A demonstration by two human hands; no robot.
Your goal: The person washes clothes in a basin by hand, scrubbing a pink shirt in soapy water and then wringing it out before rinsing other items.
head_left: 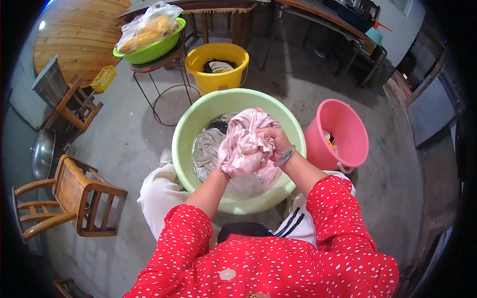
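Bunched-up wet pink cloth [248, 144], perhaps a garment, is held above the large pale green basin [186, 124]. My right hand [279, 143] is closed on its right side, with a bracelet at the wrist. My left hand [226, 173] is at its lower left; the folds cover most of its fingers. In the basin, grey-beige cloth [208, 149] lies in the water at the left, with a dark piece [219, 125] beyond it. More pink cloth [269, 175] is in the water below my right hand.
A pink bucket [320, 131] with small items inside stands right of the basin. Beyond it stands a yellow bucket [218, 79] holding cloth. A stool [164, 62] bears a green bowl [154, 52] of bagged corn. A wooden chair [69, 191] is at the left.
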